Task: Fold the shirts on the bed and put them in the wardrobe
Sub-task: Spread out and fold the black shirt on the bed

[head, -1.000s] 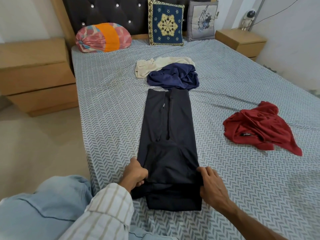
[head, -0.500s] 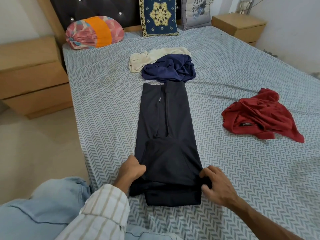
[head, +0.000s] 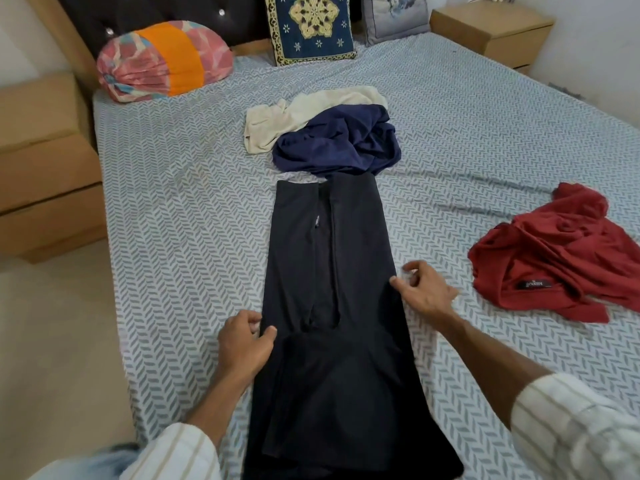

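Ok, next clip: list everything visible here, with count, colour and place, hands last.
black shirt: 1, part-folded, bed centre
navy shirt: 1, crumpled, beyond it
cream shirt: 1, partly under the navy shirt
red shirt: 1, crumpled, bed right
bed: 1, grey patterned sheet
pillows: 3, by the headboard
bedside tables: 2, wood, either side
left hand: at the black shirt's left edge
right hand: at its right edge

Black shirt's (head: 332, 306) near hem cut off, red shirt's (head: 561, 258) label — unreadable
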